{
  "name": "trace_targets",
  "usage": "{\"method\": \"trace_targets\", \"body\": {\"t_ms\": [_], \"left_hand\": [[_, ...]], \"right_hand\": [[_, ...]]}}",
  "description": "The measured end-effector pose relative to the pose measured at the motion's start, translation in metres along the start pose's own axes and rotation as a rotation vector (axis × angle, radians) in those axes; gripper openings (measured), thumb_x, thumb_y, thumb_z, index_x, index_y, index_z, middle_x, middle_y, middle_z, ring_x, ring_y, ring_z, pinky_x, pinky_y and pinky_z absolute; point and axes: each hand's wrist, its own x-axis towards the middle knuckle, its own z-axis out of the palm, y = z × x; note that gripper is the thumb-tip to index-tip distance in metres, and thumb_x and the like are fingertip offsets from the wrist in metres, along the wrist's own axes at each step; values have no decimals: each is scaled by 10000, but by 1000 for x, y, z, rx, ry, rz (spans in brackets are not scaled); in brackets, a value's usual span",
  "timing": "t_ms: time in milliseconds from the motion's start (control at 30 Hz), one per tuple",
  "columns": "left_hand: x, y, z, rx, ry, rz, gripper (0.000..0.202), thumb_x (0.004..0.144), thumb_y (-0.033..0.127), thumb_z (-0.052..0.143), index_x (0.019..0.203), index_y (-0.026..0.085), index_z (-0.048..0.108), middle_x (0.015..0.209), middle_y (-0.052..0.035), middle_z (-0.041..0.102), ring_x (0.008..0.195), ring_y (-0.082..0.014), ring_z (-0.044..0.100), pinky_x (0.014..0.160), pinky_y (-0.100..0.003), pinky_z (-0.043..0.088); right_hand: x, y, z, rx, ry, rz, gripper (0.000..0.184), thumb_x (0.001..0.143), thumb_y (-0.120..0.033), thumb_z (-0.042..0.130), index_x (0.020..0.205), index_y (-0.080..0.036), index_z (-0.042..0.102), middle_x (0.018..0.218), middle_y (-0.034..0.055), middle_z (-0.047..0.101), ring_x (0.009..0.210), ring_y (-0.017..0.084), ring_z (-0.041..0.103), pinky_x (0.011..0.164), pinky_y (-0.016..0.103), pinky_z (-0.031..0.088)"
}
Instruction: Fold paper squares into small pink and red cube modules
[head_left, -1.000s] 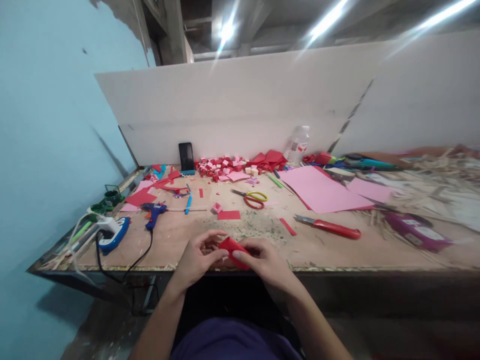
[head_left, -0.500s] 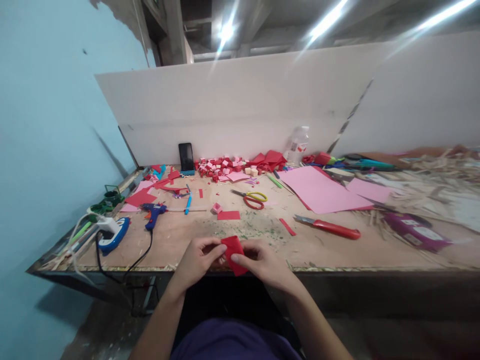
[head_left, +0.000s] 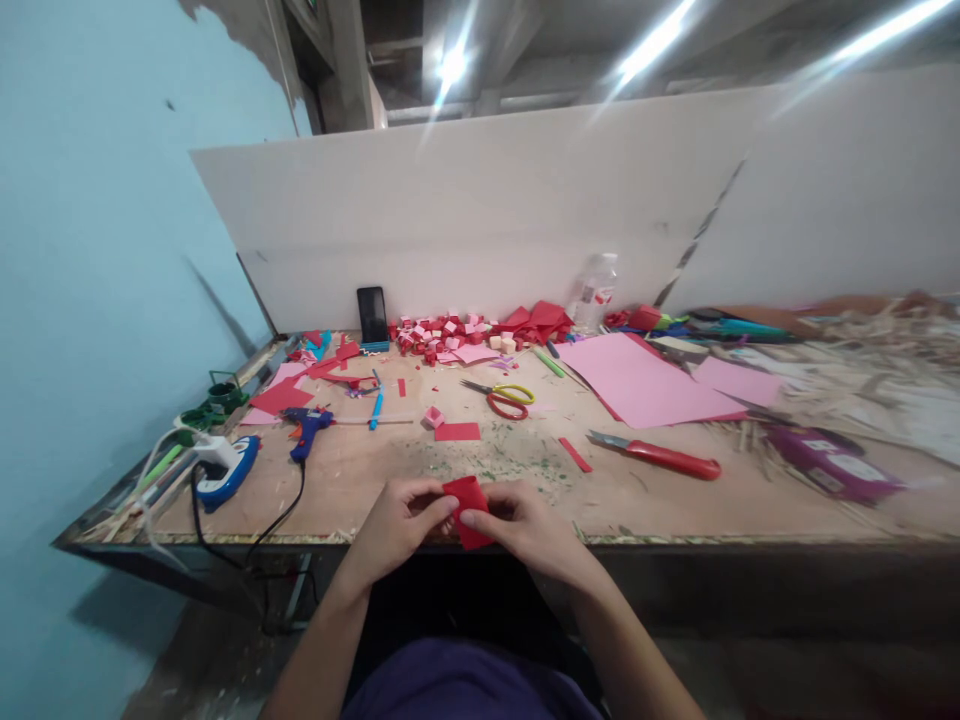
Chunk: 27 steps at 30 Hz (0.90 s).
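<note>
Between my two hands is a small piece of red paper, bent over along its top, at the front edge of the table. My left hand pinches its left side with thumb and fingers. On the right side, my right hand grips it, thumb lying across the front. The fingertips behind the paper are hidden. Just beyond the hands lie a flat red paper strip and a small pink folded paper box. Scissors with yellow and red handles rest farther back.
A red-handled knife lies right, near pink sheets. To the left are a blue glue gun and a power strip with cords. Along the back stand a phone, many small paper boxes and a plastic bottle.
The red paper has shifted and tilted slightly between my fingers, and my left thumb sits a little farther right and lower on it. Everything on the table stays where it was.
</note>
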Motion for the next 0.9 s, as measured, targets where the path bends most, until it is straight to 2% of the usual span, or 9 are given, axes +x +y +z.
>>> {"method": "trace_targets", "body": {"t_ms": [300, 533, 700, 900], "left_hand": [[0, 1, 0, 44, -9, 25, 348, 921, 456, 661, 802, 136, 731, 716, -36, 682, 669, -150, 628, 671, -240, 522], [0, 1, 0, 46, -21, 17, 350, 923, 459, 656, 827, 132, 738, 720, -42, 683, 666, -152, 633, 673, -244, 530], [-1, 2, 0, 45, -23, 9, 349, 922, 461, 654, 845, 132, 743, 744, -47, 683, 687, -158, 634, 706, -262, 547], [-1, 3, 0, 81, -40, 17, 343, 925, 450, 644, 828, 136, 743, 741, -44, 678, 678, -158, 625, 676, -253, 536]], "right_hand": [[0, -3, 0, 14, 3, -21, 298, 931, -415, 658, 873, -140, 758, 846, 50, 735, 751, 192, 631, 701, 275, 471], [0, 3, -2, 49, 89, -35, 309, 927, -440, 673, 848, -151, 751, 830, 53, 734, 758, 191, 630, 702, 282, 481], [0, 3, -1, 59, 92, -38, 319, 927, -450, 669, 844, -153, 751, 833, 61, 740, 760, 197, 634, 706, 293, 487], [-2, 1, -1, 49, 69, -43, 359, 927, -492, 663, 868, -153, 765, 841, 64, 751, 766, 206, 637, 712, 299, 485]]}}
